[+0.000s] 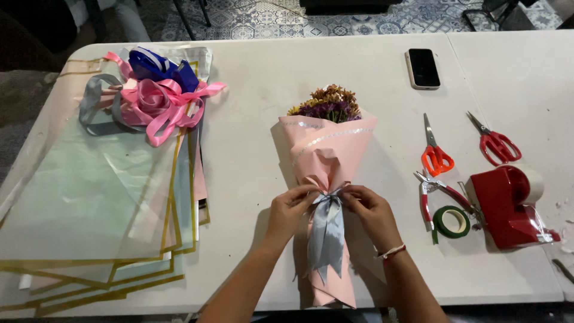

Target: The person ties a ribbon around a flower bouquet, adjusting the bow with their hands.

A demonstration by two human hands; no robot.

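A bouquet wrapped in pink paper (326, 152) lies on the white table (269, 90), with purple and orange flowers (329, 101) showing at its far end. A grey-blue ribbon (327, 230) is tied around the wrap's narrow neck and hangs down toward me. My left hand (291, 206) pinches the ribbon at the left of the knot. My right hand (368, 206) pinches it at the right. A white and red bracelet sits on my right wrist.
Sheets of pale wrapping paper with gold edges (89, 197) are stacked at the left under pink, blue and grey ribbons (155, 96). To the right lie orange scissors (435, 152), red scissors (495, 142), pliers (439, 191), green tape (451, 221), a red tape dispenser (508, 206) and a phone (423, 68).
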